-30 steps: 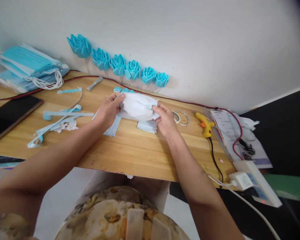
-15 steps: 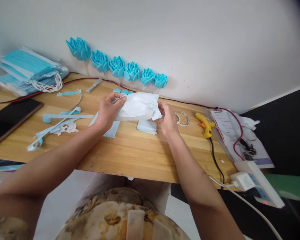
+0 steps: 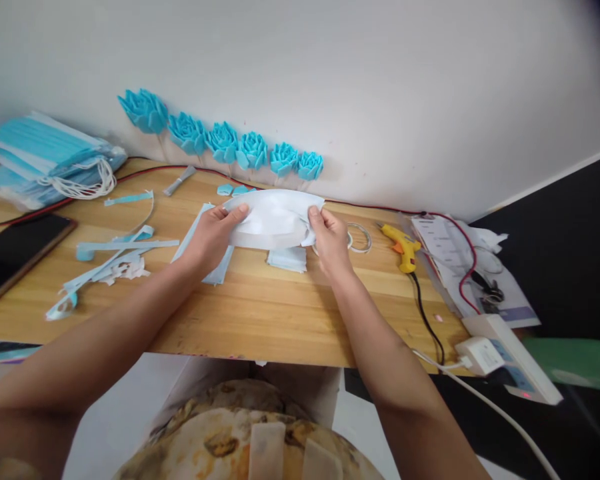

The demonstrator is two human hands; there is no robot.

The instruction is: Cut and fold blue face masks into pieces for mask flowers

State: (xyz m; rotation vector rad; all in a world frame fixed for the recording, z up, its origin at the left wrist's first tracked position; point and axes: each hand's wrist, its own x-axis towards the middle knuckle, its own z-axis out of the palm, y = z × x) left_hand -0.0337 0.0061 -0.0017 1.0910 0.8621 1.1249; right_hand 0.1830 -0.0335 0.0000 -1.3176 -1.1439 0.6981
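Note:
A white, thin sheet of mask fabric (image 3: pixel 270 217) is stretched between my two hands above the wooden table. My left hand (image 3: pixel 214 233) pinches its left end, thumb on top. My right hand (image 3: pixel 330 233) grips the right end between thumb and fingers, where the fabric is bunched. Below the sheet lies a small stack of folded pale blue pieces (image 3: pixel 287 260). A pale blue strip (image 3: pixel 217 270) lies flat beneath my left hand. Behind the sheet, small blue cut pieces (image 3: pixel 225 190) show, partly covered.
Several blue fabric flowers (image 3: pixel 223 141) on stems lean against the wall. Packed face masks (image 3: pixel 45 157), a phone (image 3: pixel 23 257) and cut strips (image 3: pixel 120 247) are at left. Tape rolls (image 3: pixel 361 237), a yellow glue gun (image 3: pixel 404 247) and a power strip (image 3: pixel 517 360) are at right.
My right hand has shifted its hold, its thumb now on top of the fabric's right end. The sheet is pulled flatter and wider. The view has tilted slightly.

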